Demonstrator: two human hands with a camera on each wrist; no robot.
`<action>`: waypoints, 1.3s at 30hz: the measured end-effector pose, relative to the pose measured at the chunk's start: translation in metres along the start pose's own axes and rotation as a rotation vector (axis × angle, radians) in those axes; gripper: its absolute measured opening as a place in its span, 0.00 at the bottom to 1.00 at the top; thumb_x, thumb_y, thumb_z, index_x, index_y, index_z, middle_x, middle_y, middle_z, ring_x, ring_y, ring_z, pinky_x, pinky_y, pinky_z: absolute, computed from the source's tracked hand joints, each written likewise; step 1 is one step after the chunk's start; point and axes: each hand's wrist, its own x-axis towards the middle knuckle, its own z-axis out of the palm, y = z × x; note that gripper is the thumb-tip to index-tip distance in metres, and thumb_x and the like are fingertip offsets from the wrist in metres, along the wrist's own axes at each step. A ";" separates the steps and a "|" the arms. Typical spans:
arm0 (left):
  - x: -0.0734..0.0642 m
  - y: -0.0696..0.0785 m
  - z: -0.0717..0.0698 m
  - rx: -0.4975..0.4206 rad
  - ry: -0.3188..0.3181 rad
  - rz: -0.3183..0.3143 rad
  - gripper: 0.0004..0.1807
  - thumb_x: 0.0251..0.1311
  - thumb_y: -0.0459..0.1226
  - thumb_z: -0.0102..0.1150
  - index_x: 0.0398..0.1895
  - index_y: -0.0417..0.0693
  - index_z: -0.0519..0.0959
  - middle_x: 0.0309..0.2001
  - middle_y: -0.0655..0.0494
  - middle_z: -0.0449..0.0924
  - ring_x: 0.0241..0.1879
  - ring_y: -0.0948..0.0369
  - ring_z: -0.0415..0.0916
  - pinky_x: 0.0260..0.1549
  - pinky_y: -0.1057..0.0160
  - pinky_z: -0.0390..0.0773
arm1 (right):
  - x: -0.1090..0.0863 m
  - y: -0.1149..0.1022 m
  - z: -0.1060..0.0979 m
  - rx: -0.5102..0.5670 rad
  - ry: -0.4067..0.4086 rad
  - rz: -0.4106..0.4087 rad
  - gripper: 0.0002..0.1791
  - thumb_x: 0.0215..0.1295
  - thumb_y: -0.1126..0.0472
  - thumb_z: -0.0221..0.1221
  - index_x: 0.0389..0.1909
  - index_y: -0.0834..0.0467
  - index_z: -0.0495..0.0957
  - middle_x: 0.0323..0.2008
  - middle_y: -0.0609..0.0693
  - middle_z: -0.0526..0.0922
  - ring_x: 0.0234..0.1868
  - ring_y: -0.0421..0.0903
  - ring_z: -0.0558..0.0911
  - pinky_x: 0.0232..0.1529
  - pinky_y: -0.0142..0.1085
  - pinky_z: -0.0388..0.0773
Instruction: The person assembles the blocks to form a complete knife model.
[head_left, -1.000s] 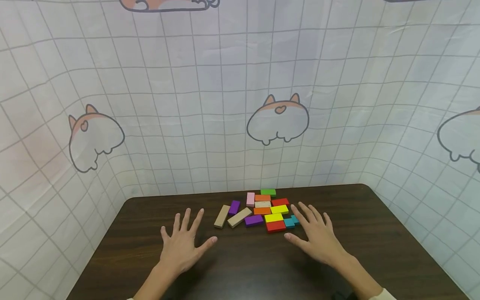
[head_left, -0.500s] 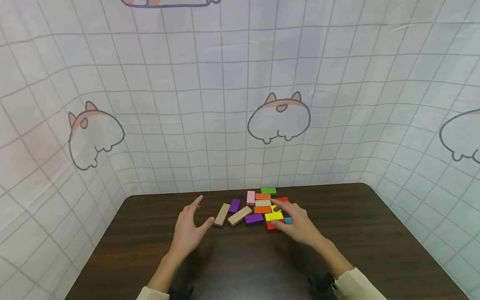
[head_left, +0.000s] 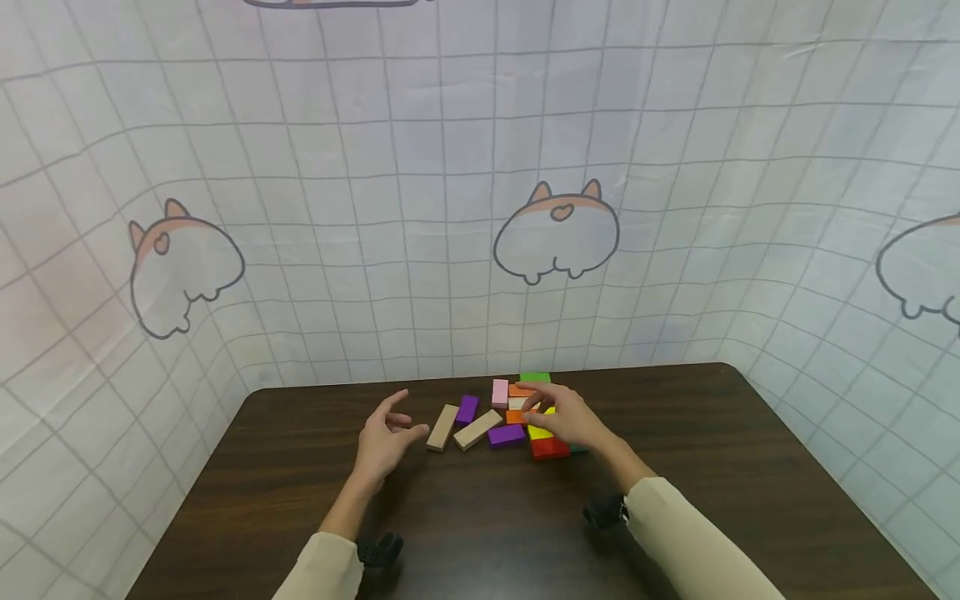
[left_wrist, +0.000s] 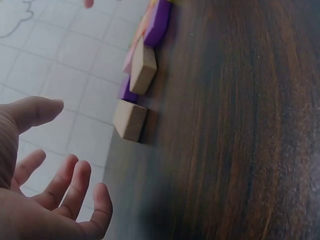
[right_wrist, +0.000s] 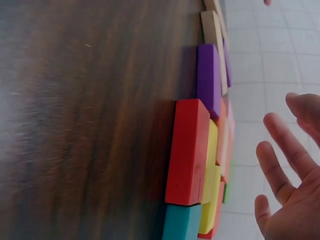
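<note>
Several coloured wooden blocks lie flat in a loose cluster at the back of the table. My left hand (head_left: 381, 443) is just left of a natural-wood block (head_left: 442, 427), fingers loosely bent and holding nothing; a second tan block (head_left: 477, 430) lies beside it. My right hand (head_left: 570, 418) is over the cluster's right side, hiding part of it, its fingers spread and bent with nothing between them. Near it are a yellow block (head_left: 538, 432), a red block (right_wrist: 187, 152), a teal block (right_wrist: 182, 222) and a purple block (right_wrist: 209, 80).
The dark wood-grain table (head_left: 465, 525) reaches a white grid-patterned curtain (head_left: 375, 250) at its back edge. A pink block (head_left: 500, 393) and a green block (head_left: 535, 377) lie farthest back. Both sleeves are cream, with a black wrist strap (head_left: 380, 550) at the left one.
Both hands have moved inward and their spread fingers have bent. My right hand has come left over the coloured blocks; my left hand has come closer to the tan block. The blocks look unmoved.
</note>
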 end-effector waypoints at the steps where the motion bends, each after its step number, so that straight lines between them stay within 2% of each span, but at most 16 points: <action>1: 0.001 -0.001 0.002 0.004 -0.007 -0.006 0.39 0.59 0.39 0.72 0.75 0.58 0.69 0.53 0.43 0.79 0.51 0.50 0.78 0.43 0.59 0.80 | 0.004 0.001 0.001 0.018 -0.016 -0.003 0.28 0.70 0.62 0.64 0.70 0.59 0.74 0.43 0.51 0.87 0.43 0.49 0.82 0.42 0.37 0.79; 6: 0.009 -0.006 0.009 0.029 -0.049 -0.045 0.36 0.56 0.37 0.74 0.71 0.54 0.74 0.49 0.44 0.81 0.45 0.52 0.79 0.40 0.59 0.79 | 0.021 0.005 0.006 0.079 -0.079 0.001 0.28 0.70 0.65 0.62 0.71 0.61 0.72 0.46 0.58 0.87 0.41 0.51 0.83 0.36 0.36 0.78; 9: 0.013 -0.009 0.012 0.057 -0.070 -0.073 0.36 0.53 0.36 0.77 0.68 0.53 0.77 0.46 0.45 0.83 0.41 0.54 0.78 0.36 0.61 0.76 | 0.029 0.004 0.011 0.081 -0.110 0.012 0.28 0.70 0.66 0.62 0.71 0.61 0.72 0.48 0.61 0.87 0.42 0.51 0.83 0.36 0.35 0.78; 13: 0.017 -0.009 0.016 0.103 -0.092 -0.083 0.37 0.49 0.36 0.80 0.66 0.52 0.78 0.45 0.45 0.84 0.41 0.53 0.78 0.35 0.61 0.76 | 0.038 0.004 0.016 0.071 -0.148 0.014 0.28 0.68 0.68 0.62 0.69 0.62 0.72 0.49 0.62 0.86 0.43 0.52 0.85 0.36 0.34 0.80; 20: 0.020 -0.009 0.021 0.153 -0.089 -0.088 0.37 0.45 0.35 0.82 0.64 0.52 0.80 0.41 0.48 0.84 0.40 0.53 0.78 0.38 0.59 0.77 | 0.050 0.004 0.023 0.073 -0.172 0.056 0.27 0.67 0.70 0.63 0.68 0.62 0.74 0.50 0.60 0.86 0.42 0.49 0.83 0.36 0.32 0.79; 26: 0.021 -0.007 0.027 0.222 -0.084 -0.050 0.36 0.42 0.35 0.83 0.61 0.51 0.82 0.36 0.50 0.82 0.35 0.54 0.76 0.35 0.60 0.75 | 0.055 0.010 0.027 0.077 -0.179 0.047 0.26 0.64 0.74 0.63 0.64 0.67 0.76 0.47 0.64 0.85 0.40 0.49 0.81 0.37 0.32 0.78; 31: 0.021 -0.006 0.030 0.264 -0.086 -0.044 0.36 0.41 0.35 0.83 0.59 0.50 0.83 0.34 0.52 0.82 0.33 0.56 0.76 0.33 0.61 0.74 | 0.058 0.016 0.032 0.026 -0.182 0.041 0.24 0.63 0.73 0.65 0.61 0.66 0.78 0.44 0.62 0.86 0.42 0.49 0.82 0.41 0.32 0.78; 35: 0.022 -0.006 0.030 0.281 -0.084 -0.054 0.34 0.40 0.36 0.84 0.58 0.51 0.84 0.33 0.52 0.83 0.33 0.56 0.77 0.33 0.62 0.73 | 0.061 0.017 0.036 -0.036 -0.174 0.040 0.22 0.62 0.71 0.67 0.59 0.62 0.82 0.42 0.57 0.86 0.38 0.45 0.81 0.38 0.32 0.76; 39: 0.023 -0.005 0.028 0.295 -0.082 -0.062 0.32 0.40 0.36 0.84 0.55 0.50 0.86 0.33 0.53 0.83 0.34 0.56 0.77 0.34 0.62 0.73 | 0.065 0.015 0.040 -0.118 -0.166 0.033 0.20 0.61 0.68 0.70 0.55 0.58 0.85 0.38 0.51 0.86 0.33 0.41 0.78 0.36 0.31 0.70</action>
